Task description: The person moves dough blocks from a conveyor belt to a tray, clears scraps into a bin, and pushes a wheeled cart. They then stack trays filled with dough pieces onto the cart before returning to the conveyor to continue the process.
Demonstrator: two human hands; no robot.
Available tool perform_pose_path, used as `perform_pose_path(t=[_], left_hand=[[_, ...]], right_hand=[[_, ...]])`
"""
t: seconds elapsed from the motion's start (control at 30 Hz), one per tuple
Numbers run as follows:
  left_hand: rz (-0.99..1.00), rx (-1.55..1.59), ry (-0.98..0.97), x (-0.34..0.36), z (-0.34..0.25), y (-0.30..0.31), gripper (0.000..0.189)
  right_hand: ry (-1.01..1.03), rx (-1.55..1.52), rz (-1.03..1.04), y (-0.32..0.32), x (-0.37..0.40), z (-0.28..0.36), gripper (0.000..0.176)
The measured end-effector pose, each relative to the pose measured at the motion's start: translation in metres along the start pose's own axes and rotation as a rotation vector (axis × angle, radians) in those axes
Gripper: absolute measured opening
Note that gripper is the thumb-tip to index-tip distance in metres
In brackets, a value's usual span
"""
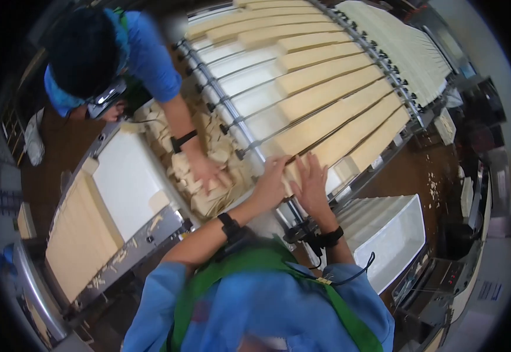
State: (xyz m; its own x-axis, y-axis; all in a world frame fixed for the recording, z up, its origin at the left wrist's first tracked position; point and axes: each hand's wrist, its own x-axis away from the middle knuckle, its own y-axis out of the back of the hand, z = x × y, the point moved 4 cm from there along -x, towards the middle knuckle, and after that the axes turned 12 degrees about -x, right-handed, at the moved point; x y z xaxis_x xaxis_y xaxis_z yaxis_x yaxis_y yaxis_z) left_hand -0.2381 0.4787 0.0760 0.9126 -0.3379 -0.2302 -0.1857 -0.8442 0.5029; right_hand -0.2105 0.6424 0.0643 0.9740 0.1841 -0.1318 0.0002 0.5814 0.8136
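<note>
Pale strips of dough (326,82) lie side by side on a white conveyor belt (246,82), separated by thin dark rods. At the near end of the belt, my left hand (271,185) has bent fingers pressed together against the end of a dough strip (292,175); its grip is partly hidden. Beside it, my right hand (311,185) has straight, spread fingers touching the same end area, palm toward the dough. A metal roller bar (232,108) runs along the belt's edge just under my hands.
A bin of dough scraps (220,144) stands left of the belt, with a co-worker's hand (211,173) in it. Further left, a second conveyor (129,161) carries a wide dough sheet (82,229). A white tub (393,234) sits at right; scraps (434,190) litter the floor.
</note>
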Motion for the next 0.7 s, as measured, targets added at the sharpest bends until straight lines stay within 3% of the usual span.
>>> perform_pose_path(t=[0.07,0.13,0.2,0.33,0.4,0.43,0.5,0.67,0.7], left_hand=[[-0.018,0.062,0.035,0.008,0.013,-0.001,0.072],[-0.079,0.038,0.066,0.017,0.015,0.013,0.071],[-0.116,0.065,0.180,0.031,0.026,0.031,0.069],[-0.383,0.068,0.333,0.062,0.067,0.085,0.062],[-0.455,-0.101,0.348,0.075,0.111,0.095,0.062],[-0.372,-0.104,0.432,0.081,0.126,0.099,0.064],[-0.397,-0.142,0.469,0.100,0.140,0.114,0.063],[-0.479,-0.279,0.477,0.162,0.126,0.197,0.053],[-0.657,-0.351,0.464,0.186,0.129,0.213,0.048]], right_hand=[[0.105,0.225,-0.022,-0.002,-0.003,0.007,0.076],[0.129,0.254,0.038,-0.005,-0.004,0.011,0.075],[0.061,0.321,0.084,-0.016,-0.005,0.004,0.075],[0.001,0.342,0.151,-0.022,-0.012,0.014,0.075],[0.014,0.364,0.177,-0.022,-0.012,0.019,0.075],[-0.022,0.394,0.163,-0.022,-0.011,0.021,0.074],[-0.131,0.423,0.192,-0.021,-0.016,0.034,0.075],[0.040,0.235,0.174,-0.047,-0.049,0.116,0.077],[0.151,0.102,0.224,-0.062,-0.058,0.142,0.077]])
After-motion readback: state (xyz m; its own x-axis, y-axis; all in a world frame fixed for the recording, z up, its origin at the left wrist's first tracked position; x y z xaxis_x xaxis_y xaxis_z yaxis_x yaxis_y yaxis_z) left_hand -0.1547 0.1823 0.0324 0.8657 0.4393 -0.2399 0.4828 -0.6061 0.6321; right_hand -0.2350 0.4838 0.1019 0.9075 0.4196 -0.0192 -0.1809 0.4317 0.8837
